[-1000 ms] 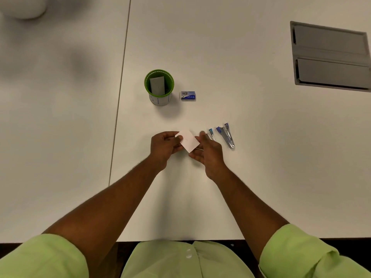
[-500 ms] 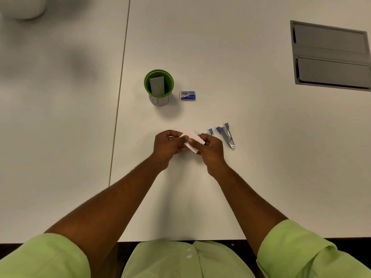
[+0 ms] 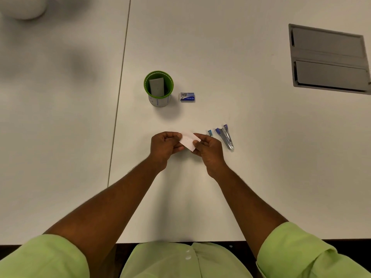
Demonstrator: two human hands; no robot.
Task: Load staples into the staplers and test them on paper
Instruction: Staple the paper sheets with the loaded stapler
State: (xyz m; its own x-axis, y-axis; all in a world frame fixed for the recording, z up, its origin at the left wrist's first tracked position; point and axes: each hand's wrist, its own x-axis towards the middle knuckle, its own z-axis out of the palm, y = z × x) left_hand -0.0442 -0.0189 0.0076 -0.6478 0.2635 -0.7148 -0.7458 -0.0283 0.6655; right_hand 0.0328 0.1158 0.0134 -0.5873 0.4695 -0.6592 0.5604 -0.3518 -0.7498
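Observation:
A small white slip of paper (image 3: 188, 139) is pinched between my left hand (image 3: 164, 146) and my right hand (image 3: 209, 151), just above the table at its middle. A tiny mark shows near the slip's centre. Right of my right hand lies a stapler (image 3: 225, 135) with blue ends and a metal body, lying open. A second stapler with a teal tip (image 3: 209, 133) peeks out behind my right fingers; most of it is hidden. A blue box of staples (image 3: 187, 97) rests farther back.
A green cup (image 3: 158, 88) holding a grey card stands left of the staple box. A grey recessed hatch (image 3: 329, 61) sits at the far right of the white table (image 3: 241, 177). A seam between tabletops runs down the left.
The paper slip has tilted and turned between my fingers. Both hands have stayed close together at the same spot; the staplers and box have not moved.

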